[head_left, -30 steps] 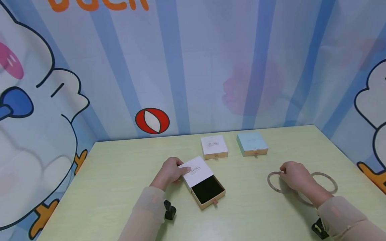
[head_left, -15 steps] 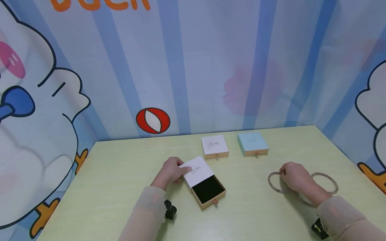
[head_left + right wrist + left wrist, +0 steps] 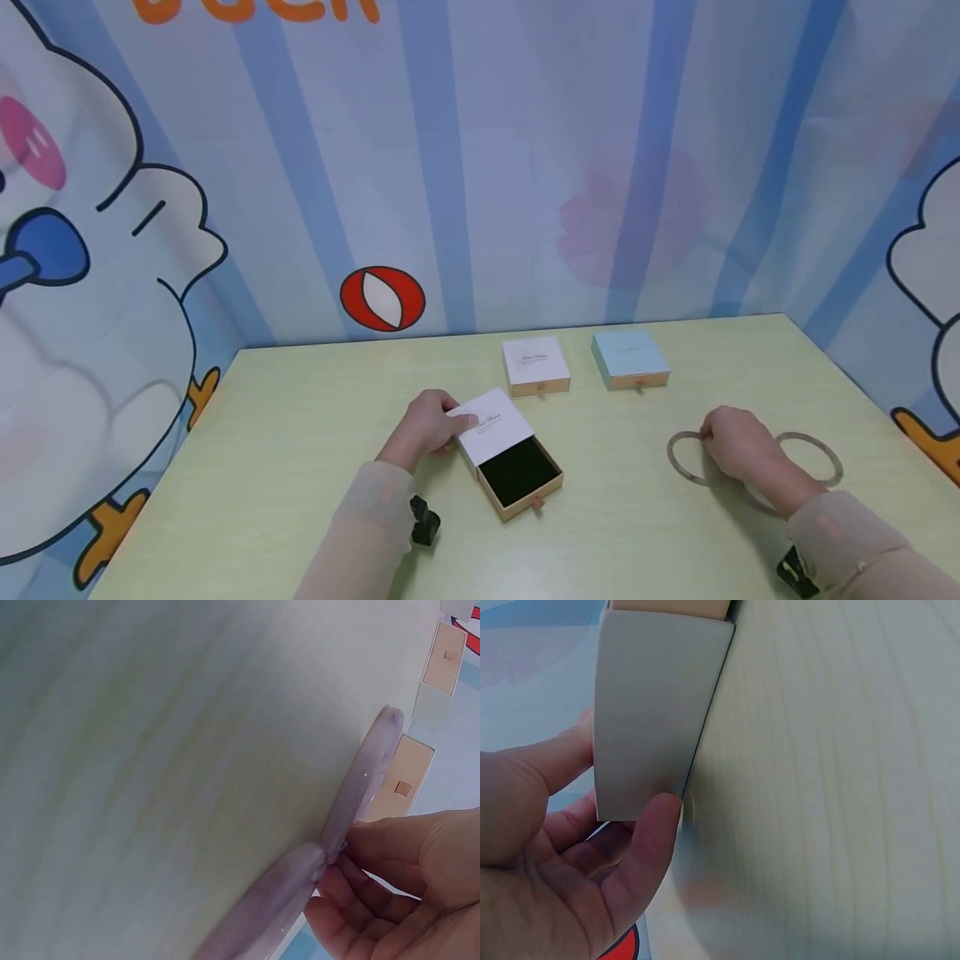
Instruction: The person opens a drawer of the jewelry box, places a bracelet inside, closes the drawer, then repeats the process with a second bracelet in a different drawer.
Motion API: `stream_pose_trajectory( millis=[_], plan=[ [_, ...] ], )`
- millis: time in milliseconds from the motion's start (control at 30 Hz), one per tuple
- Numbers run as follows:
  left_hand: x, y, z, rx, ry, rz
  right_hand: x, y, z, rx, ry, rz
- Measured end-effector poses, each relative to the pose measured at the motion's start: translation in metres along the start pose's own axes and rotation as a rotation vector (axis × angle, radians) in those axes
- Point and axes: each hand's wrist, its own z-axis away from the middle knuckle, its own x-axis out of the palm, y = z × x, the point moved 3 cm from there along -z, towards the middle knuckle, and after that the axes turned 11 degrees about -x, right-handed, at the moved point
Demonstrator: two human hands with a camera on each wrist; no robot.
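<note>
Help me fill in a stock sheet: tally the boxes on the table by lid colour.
White: 2 (partly open box, closed white box)
Light blue: 1 (light blue box)
Total: 3 boxes

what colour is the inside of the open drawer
The lining looks near-black, faintly green; the head view shows it best.

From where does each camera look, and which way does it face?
Head: on the head, facing forward and down at a pale wooden table; left hand, right hand and beige fabric sleeves show.
Left wrist: worn there, facing the left fingers holding a white square cardboard box.
Right wrist: worn there, facing the right fingers touching a glossy greyish-purple ring.
Head and left wrist share the box; head and right wrist, the ring.
</note>
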Motion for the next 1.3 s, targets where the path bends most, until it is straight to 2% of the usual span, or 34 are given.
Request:
stream_pose_trajectory(
  millis=[767,1300],
  plan=[
    [-0.0005,-0.0007,-0.0016,0.006,0.001,0.007,0.0012,0.0013,0.0030,0.034,-0.014,0.007],
    [-0.0002,0.0000,-0.0002,0.015,0.003,0.002,-0.0011,-0.0010,0.0079,0.040,0.060,-0.027]
  ],
)
